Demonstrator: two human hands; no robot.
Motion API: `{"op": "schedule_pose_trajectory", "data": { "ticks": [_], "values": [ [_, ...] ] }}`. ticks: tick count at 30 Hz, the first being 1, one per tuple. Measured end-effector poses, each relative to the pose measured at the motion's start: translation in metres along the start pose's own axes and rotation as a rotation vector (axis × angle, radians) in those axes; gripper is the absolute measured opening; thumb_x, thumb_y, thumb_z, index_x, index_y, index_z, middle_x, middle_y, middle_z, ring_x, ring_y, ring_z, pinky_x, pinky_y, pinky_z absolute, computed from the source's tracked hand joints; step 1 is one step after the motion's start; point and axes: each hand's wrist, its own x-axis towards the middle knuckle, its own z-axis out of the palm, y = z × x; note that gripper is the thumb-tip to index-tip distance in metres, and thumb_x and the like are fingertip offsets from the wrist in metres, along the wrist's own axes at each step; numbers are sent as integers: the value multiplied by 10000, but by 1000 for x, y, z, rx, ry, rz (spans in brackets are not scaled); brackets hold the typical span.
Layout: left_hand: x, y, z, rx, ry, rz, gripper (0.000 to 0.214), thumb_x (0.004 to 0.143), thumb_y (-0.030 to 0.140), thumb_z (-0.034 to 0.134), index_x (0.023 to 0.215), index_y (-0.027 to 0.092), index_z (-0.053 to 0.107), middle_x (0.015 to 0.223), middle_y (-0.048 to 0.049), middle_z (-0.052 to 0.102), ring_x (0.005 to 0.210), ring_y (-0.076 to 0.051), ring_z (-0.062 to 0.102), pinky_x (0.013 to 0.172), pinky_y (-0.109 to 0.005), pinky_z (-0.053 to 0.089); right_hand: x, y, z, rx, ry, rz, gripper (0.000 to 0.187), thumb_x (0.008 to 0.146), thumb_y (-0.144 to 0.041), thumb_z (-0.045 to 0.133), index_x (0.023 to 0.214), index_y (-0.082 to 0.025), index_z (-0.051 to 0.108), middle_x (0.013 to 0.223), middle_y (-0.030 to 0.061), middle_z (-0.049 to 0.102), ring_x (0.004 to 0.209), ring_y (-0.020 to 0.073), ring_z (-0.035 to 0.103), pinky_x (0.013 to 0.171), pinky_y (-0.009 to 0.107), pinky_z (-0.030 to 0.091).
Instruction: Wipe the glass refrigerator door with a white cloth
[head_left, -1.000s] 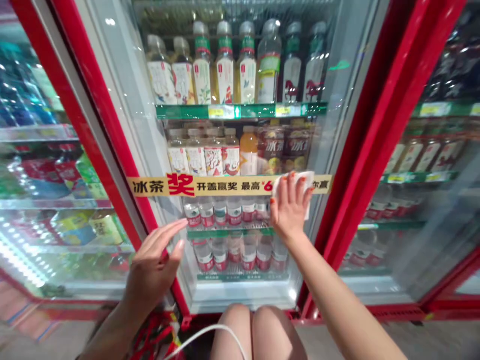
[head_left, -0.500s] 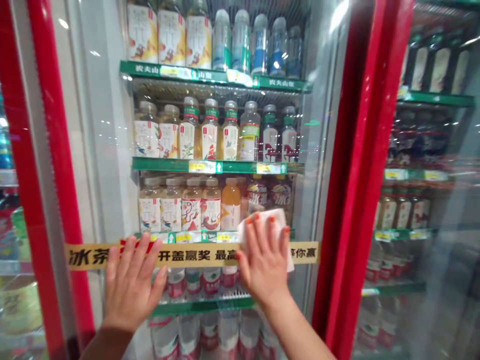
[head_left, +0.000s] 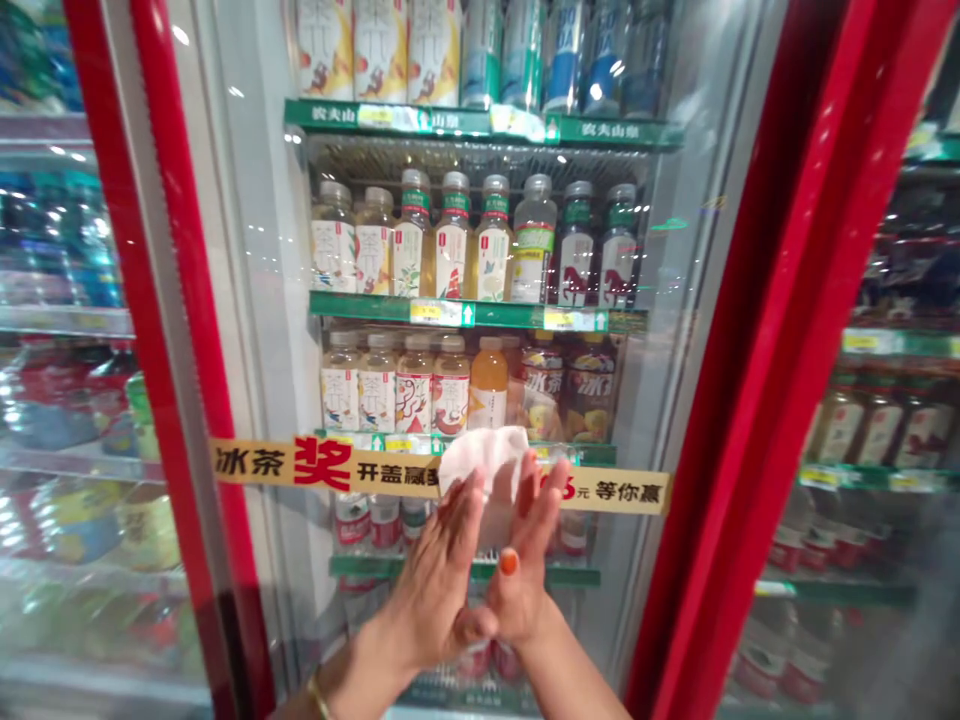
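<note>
A white tissue or thin cloth [head_left: 480, 458] is held between my two hands in front of the glass door of a drinks fridge. My left hand [head_left: 431, 585] has its fingers stretched up and together, pressed to the tissue's left side. On the other side, my right hand [head_left: 529, 570] holds it too, fingers raised and the orange-nailed thumb toward me. Their thumbs nearly meet at the bottom. Just behind the hands runs a tan sticker strip [head_left: 630, 490] with dark and red characters across the glass. The palms and the tissue's lower part are partly hidden.
Behind the glass, several bottles [head_left: 450, 245] stand in rows on shelves with green edges [head_left: 510, 312]. Red frame posts [head_left: 757, 400] flank the door. More shelves of drinks [head_left: 64, 390] are at the left, and another fridge with bottles [head_left: 840, 410] is at the right.
My left hand has come off the glass on the left and joined my right. The tissue, earlier flat under my right hand on the glass, is now between both. The view has shifted.
</note>
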Motion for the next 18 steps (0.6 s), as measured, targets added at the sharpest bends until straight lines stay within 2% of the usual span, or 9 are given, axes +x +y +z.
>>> {"op": "schedule_pose_trajectory", "data": {
  "ticks": [1,3,5,8,11,13,15,16,18],
  "values": [
    [-3,-8,0,97,15,-19,1136,931,600,622,1793,391,-88,1826,17,345,1726,-255,280,1407,-515,414,-2,2,-10,37,31,33,877,1050,-292,260,1779,-237,-226,1892,62,-182,1766,295,63,1316,625,458],
    [-13,-31,-10,275,88,-81,938,1008,509,564,1818,339,122,1805,-25,412,1748,-239,231,1465,-469,276,-5,12,-38,36,90,50,845,1042,-276,394,1825,-304,77,1911,38,73,1746,314,214,1298,610,495],
    [-23,-58,-32,347,226,-186,793,1060,388,502,1802,285,242,1809,-75,423,1758,-261,223,1477,-496,201,-7,31,-65,-98,96,-4,829,1011,-246,527,1791,-378,280,1871,6,262,1727,355,278,1353,690,396],
    [-18,-91,-67,286,504,-439,628,1101,314,413,1724,235,395,1796,-166,406,1713,-307,351,1429,-572,298,-14,58,-79,-323,148,16,816,1009,-278,584,1768,-433,327,1843,-24,305,1723,408,270,1378,810,224],
    [9,-105,-72,288,657,-562,555,1110,350,434,1651,224,453,1778,-203,393,1701,-323,362,1399,-625,331,-25,66,-65,-452,149,100,794,1034,-346,575,1773,-433,299,1835,-4,293,1701,435,314,1363,840,209],
    [14,-102,-57,352,593,-534,714,1089,366,489,1750,202,276,1845,-222,274,1752,-345,243,1418,-665,265,-31,64,-56,-464,155,149,770,1037,-365,574,1760,-453,324,1821,1,327,1681,438,361,1364,832,216],
    [-5,-92,-38,409,422,-417,915,1053,406,536,1806,159,80,1872,-226,197,1768,-365,179,1428,-676,239,-34,61,-52,-447,161,171,739,1039,-372,563,1742,-477,361,1806,-3,365,1678,431,372,1366,820,218],
    [-22,-85,-31,423,323,-319,980,1030,448,555,1810,138,49,1860,-223,236,1759,-371,214,1420,-662,280,-35,60,-53,-443,166,169,728,1039,-374,560,1735,-480,374,1802,-2,378,1679,429,374,1364,817,217],
    [-62,-76,-28,424,163,-119,1016,988,510,568,1812,141,102,1766,-196,454,1686,-370,401,1341,-615,447,-35,61,-55,-449,169,148,707,1046,-386,564,1728,-460,398,1801,8,396,1679,430,379,1359,815,220]
  ]
}}
